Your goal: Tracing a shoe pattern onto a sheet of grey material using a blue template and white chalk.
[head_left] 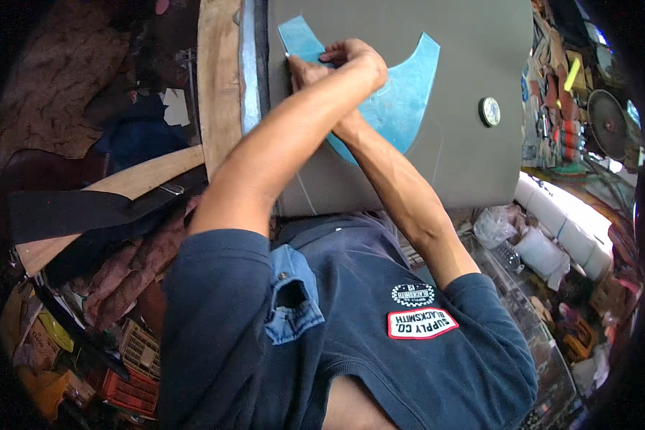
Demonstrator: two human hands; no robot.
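Note:
A blue curved template (401, 93), shaped like a broad crescent, lies flat on a dark grey-green sheet (473, 57). My forearms cross over it, the left one on top. My left hand (358, 57) rests on the template's upper middle, palm down, with bent fingertips touching the surface. Close beside it, at the template's left edge, my right hand (307, 74) is closed. A tiny pale tip shows at its fingers, but what it grips is mostly hidden by the left forearm. Thin pale lines run on the sheet below the template.
A small round black-rimmed object (489, 112) sits right of the template. A wooden board (218, 86) borders the sheet's left side. Leather-like pieces (50, 86) and dark cloth lie left; a red crate (130, 390) stands lower left. A white roll (566, 226) and a fan (607, 123) are right.

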